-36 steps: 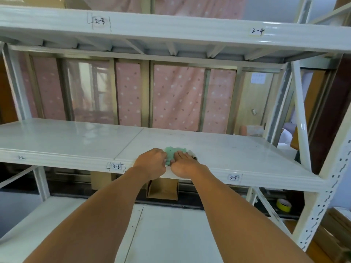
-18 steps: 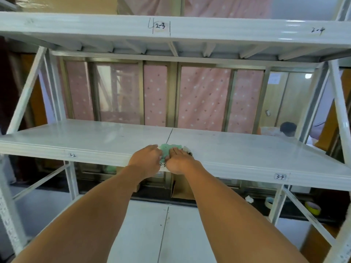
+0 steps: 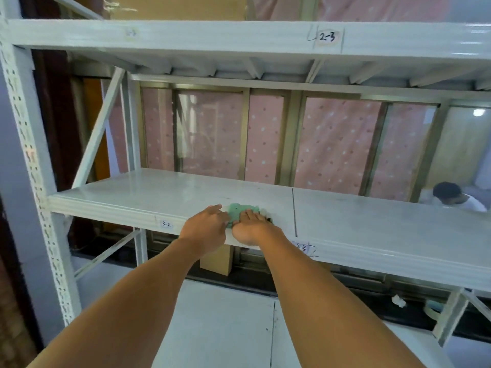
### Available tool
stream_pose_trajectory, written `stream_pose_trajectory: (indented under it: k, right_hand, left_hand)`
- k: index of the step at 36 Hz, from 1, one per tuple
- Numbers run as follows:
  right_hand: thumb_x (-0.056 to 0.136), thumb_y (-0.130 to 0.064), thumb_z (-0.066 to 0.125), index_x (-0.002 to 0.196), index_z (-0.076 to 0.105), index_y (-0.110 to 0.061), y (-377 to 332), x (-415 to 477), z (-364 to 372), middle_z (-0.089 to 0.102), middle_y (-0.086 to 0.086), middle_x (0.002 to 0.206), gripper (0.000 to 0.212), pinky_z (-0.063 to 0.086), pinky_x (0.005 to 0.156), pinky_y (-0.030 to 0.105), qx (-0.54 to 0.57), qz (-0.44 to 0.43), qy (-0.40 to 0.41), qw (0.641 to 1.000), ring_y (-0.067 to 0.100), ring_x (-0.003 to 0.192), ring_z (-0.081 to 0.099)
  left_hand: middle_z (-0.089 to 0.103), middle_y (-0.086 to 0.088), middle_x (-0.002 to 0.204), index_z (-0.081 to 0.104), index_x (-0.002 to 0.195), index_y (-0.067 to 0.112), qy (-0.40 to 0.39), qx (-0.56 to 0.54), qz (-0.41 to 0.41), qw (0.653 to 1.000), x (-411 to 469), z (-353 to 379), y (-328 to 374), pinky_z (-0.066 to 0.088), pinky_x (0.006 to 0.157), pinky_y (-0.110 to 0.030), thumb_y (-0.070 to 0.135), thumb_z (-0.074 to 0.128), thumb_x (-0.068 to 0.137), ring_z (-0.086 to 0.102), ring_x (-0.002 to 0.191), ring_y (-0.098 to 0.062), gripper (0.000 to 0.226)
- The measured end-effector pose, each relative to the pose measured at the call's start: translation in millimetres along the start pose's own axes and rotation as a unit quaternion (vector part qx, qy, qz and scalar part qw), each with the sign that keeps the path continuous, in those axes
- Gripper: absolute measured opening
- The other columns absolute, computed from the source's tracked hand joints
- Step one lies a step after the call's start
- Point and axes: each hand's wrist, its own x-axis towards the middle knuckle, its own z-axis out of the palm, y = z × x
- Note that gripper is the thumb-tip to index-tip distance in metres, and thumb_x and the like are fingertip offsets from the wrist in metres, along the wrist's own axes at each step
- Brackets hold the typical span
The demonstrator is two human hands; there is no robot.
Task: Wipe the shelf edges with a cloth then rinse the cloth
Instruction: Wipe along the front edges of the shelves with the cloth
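Cloth (image 3: 237, 210) sits at the shelf's (image 3: 132, 192) front edge. Left hand (image 3: 206, 229) and right hand (image 3: 251, 229) press flat on it, fingers spread. Bare shelf both sides.

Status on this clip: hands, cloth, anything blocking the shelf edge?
Left hand and right hand both flat, pressing green cloth. Cloth at front edge of middle shelf, between tags 3-2 and 3-3. Edge ahead unobstructed.

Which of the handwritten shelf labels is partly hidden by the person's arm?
The 3-3 label on the middle shelf's front edge: the right forearm crosses its left part. The 3-2 label, left of the hands, and the 2-3 label on the upper shelf show fully.
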Motion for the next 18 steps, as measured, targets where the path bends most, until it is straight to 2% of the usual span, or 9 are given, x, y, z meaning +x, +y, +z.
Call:
stream_pose_trajectory:
  k: [5, 11, 18]
  right_hand:
    - [0.104, -0.048, 0.018, 0.160, -0.007, -0.013, -36.3, 16.8, 3.7, -0.012, 0.005, 0.167, 0.070, 0.000, 0.123, 0.046, -0.011, 0.008, -0.001, 1.000, 0.026, 0.154, -0.007]
    - [0.104, -0.045, 0.020, 0.160, -0.007, -0.014, -82.5, 37.2, 13.2, -0.013, 0.006, 0.167, 0.069, 0.000, 0.123, 0.048, -0.005, 0.005, -0.001, 1.000, 0.027, 0.154, -0.008]
    - [0.103, -0.047, 0.019, 0.160, -0.007, -0.014, -144.6, 60.0, 20.9, -0.014, 0.004, 0.167, 0.071, -0.001, 0.123, 0.047, -0.011, -0.004, -0.010, 1.000, 0.025, 0.153, -0.009]
  left_hand:
    - [0.042, 0.003, 0.152, 0.056, 0.135, 0.028, -0.001, -0.006, -0.006, 1.000, 1.3, -6.8, -40.9, 0.045, 0.106, -0.038, 0.025, 0.045, 0.099, 0.039, 0.140, -0.016, 0.038]
    - [0.038, 0.004, 0.155, 0.050, 0.143, 0.026, -0.010, -0.003, -0.026, 1.000, 2.1, -18.5, -89.7, 0.041, 0.109, -0.038, 0.030, 0.042, 0.100, 0.039, 0.140, -0.017, 0.043]
    - [0.046, 0.000, 0.150, 0.059, 0.135, 0.025, 0.012, -0.002, -0.024, 1.000, -8.3, -32.1, -155.7, 0.046, 0.105, -0.038, 0.026, 0.045, 0.100, 0.045, 0.136, -0.020, 0.037]
